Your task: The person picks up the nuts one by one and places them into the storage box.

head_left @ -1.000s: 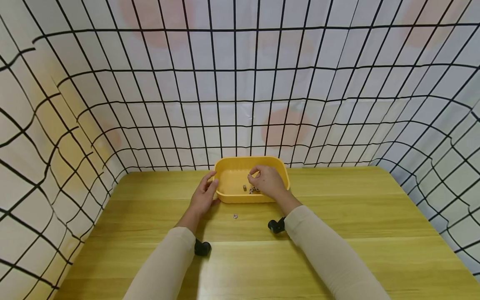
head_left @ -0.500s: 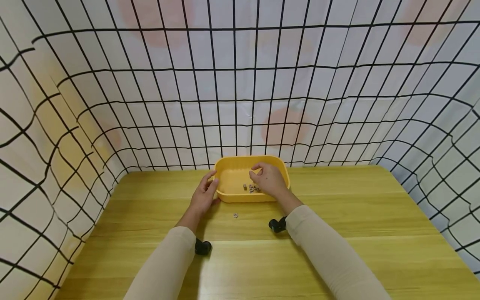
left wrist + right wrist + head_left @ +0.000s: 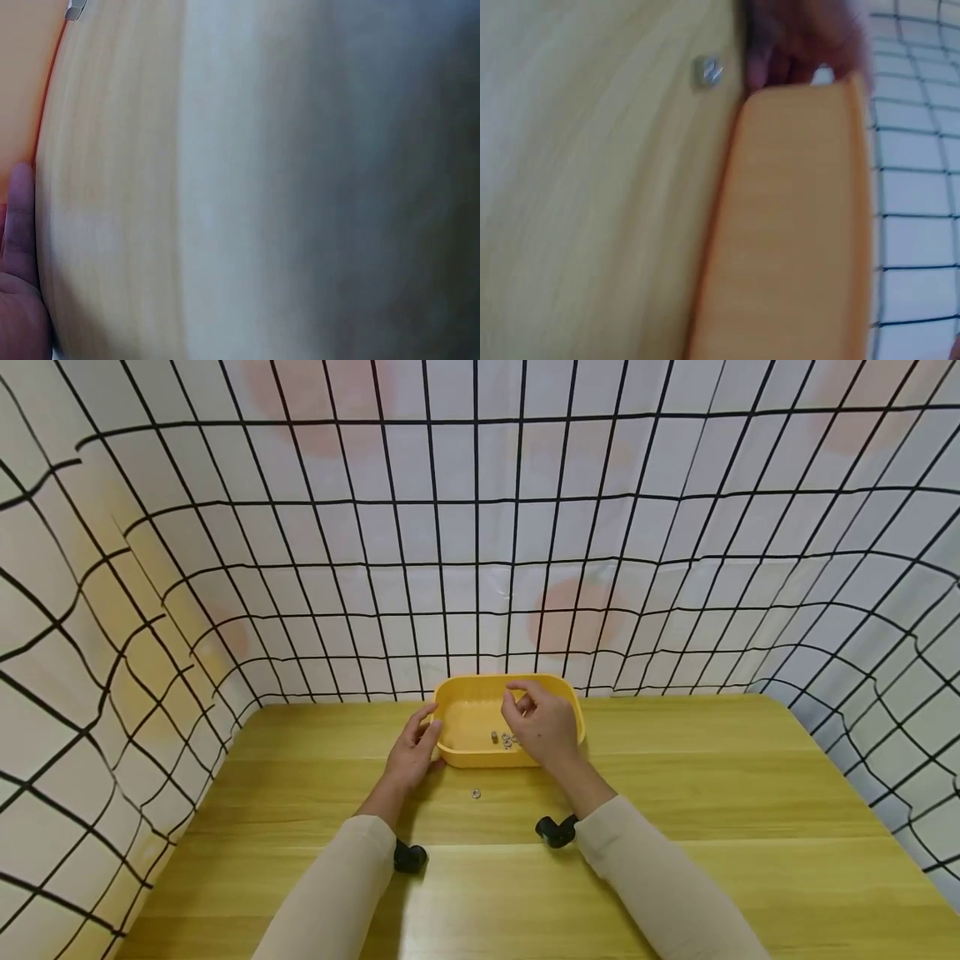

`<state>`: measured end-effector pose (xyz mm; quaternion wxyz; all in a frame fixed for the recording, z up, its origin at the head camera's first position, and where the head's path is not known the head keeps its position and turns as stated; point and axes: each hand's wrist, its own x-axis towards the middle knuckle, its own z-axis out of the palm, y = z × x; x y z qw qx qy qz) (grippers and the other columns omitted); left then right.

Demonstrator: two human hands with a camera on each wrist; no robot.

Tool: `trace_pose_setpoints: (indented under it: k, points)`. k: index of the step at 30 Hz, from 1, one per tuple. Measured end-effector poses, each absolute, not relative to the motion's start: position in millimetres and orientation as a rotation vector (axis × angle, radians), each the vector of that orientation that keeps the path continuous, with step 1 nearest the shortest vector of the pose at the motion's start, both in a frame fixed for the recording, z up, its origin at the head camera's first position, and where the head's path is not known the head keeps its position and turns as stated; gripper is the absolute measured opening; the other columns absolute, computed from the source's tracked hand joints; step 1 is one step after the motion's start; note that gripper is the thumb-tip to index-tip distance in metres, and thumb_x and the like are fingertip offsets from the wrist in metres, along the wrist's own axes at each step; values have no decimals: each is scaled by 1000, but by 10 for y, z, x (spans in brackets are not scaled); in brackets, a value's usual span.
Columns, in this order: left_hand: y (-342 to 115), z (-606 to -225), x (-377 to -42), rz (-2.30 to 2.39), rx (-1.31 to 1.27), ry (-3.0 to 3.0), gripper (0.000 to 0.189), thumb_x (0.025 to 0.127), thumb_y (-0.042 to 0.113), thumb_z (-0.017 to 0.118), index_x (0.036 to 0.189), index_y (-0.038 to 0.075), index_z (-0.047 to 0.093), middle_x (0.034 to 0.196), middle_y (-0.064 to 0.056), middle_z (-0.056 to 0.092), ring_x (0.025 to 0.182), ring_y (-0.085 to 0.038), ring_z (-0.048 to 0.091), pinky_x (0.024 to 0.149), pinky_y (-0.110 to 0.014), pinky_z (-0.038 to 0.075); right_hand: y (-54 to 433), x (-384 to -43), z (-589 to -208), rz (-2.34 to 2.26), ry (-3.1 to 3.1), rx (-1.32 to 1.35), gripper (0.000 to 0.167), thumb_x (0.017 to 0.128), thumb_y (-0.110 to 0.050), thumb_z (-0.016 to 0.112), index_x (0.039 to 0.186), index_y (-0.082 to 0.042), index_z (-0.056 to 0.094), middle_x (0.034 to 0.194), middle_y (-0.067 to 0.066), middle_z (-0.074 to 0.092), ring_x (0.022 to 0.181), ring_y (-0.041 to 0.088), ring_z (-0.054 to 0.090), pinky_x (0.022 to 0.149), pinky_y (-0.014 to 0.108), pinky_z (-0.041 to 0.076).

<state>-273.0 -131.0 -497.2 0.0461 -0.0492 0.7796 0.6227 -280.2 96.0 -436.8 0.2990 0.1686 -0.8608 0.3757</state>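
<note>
A shallow yellow plastic tray (image 3: 487, 760) stands at the back of the table, several small metal nuts (image 3: 507, 740) lying on its floor. A small upright metal piece (image 3: 494, 737) sits just left of them. My left hand (image 3: 408, 758) grips the tray's left end, thumb at the rim. In the left wrist view one finger (image 3: 20, 217) lies along the tray's side. Over the right half of the tray is my right hand (image 3: 543, 722), thumb and index finger apart with nothing visible between them. It hides part of the nuts. One loose nut (image 3: 709, 71) lies on the table before the tray.
The wood-grained table (image 3: 675, 843) runs around the tray. Close behind it rises a white wall sheet with black grid lines (image 3: 480, 527), which continues at both sides. A black wrist camera (image 3: 557, 832) hangs under each forearm.
My right hand's thumb and index finger, together over the tray a second ago, have parted, and the hand has drawn slightly back. The left hand keeps its place on the tray.
</note>
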Motion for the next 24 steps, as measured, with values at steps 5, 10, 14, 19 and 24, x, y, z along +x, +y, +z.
trace_pose_setpoints:
  k: [5,10,14,19,24]
  points:
    - [-1298,-4972,-2721,1907,-156,2378,45,106,49,50,151,46,43,156,-10,46,134,-35,54,85,-37,63,904,-2589,-4257,1198,-2380,462,19,96,-21,68,108,-8,76,66,-1,67,48,10,50,44,23,39]
    - [-1293,-4965,-2716,1905,-152,2379,45,106,48,51,151,45,43,157,-10,46,135,-35,54,85,-37,63,879,-2402,-4286,1442,-2572,378,20,95,-25,71,110,-12,75,69,-3,66,54,13,51,51,24,42]
    - [-1288,-4963,-2721,1906,-147,2371,46,106,47,51,151,44,43,156,-9,47,136,-34,53,86,-37,63,904,-2322,-4376,1519,-2666,299,19,94,-25,73,107,-12,75,69,-2,66,57,14,50,62,29,49]
    - [-1293,-4965,-2721,1912,-133,2363,46,107,47,50,152,43,42,156,-10,47,136,-35,53,86,-39,63,952,-2247,-4476,1631,-2717,219,14,93,-19,75,104,-12,75,70,-1,69,58,14,53,54,25,41]
    - [-1305,-4971,-2730,1923,-132,2357,45,107,46,51,152,43,43,156,-9,47,135,-35,54,87,-40,62,954,-2200,-4616,1692,-2794,205,10,93,-19,75,102,-14,73,71,0,66,57,14,56,49,23,40]
